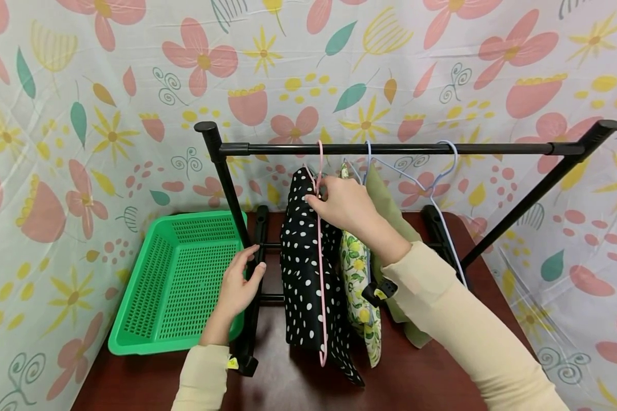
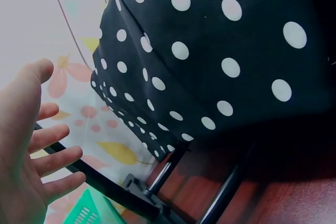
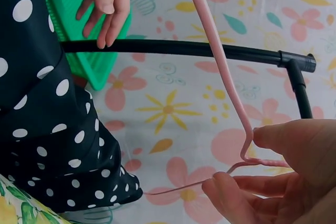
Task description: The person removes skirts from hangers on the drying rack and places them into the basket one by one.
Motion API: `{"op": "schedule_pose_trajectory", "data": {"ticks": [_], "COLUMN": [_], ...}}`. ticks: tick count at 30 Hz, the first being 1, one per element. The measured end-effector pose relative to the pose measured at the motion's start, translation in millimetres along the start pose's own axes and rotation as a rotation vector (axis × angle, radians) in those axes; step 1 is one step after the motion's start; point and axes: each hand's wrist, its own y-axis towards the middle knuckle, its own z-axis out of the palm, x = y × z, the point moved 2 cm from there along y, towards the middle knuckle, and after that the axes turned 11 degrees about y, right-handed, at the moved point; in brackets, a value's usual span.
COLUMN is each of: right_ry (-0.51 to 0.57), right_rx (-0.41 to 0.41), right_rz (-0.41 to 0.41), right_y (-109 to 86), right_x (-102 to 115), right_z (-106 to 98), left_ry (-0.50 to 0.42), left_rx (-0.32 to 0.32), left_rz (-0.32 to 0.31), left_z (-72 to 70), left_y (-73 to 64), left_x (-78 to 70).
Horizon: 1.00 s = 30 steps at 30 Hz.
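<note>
A pink hanger (image 1: 322,274) hooks over the black rail, and a black cloth with white dots (image 1: 299,257) hangs folded on it. My right hand (image 1: 347,205) pinches this hanger at its neck, just below the hook; in the right wrist view the thumb (image 3: 273,136) lies against the pink wire. Lower and to the left, my left hand (image 1: 239,288) is held with fingers spread beside the rack's left post, apart from the dotted cloth. The left wrist view shows nothing in its palm.
Right of the dotted cloth hang a lemon-print cloth (image 1: 356,268) and a sage-green cloth (image 1: 385,200). A bare blue hanger (image 1: 444,240) hangs farther right on the rail (image 1: 504,149). A green basket (image 1: 128,291) stands left of the rack on the brown table (image 1: 416,377).
</note>
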Motion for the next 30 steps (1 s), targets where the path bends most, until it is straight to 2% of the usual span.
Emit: {"op": "schedule_pose_trajectory", "data": {"ticks": [8,12,25,30], "right_ry": [-0.028,-0.040,0.005,0.016], "right_rx": [0.015,0.014,0.047,0.067], "right_rz": [0.019,0.024,0.000,0.014], "right_y": [3.4,5.5,9.0,11.6], "right_x": [1.6,-0.2,-1.1,0.8], "right_z": [4.8,6.0,1.0,-0.2], "left_ry": [-0.031,-0.025,-0.062,-0.066], "left_rx": [-0.003,-0.018,0.021,0.021], "left_rz": [-0.054,-0.051,-0.075,-0.074], "left_z": [9.4,13.0,19.7,21.7], "left_y": [-1.6,-3.3,-8.0,-9.1], "left_x": [2.5,4.0,3.1,3.8]}}
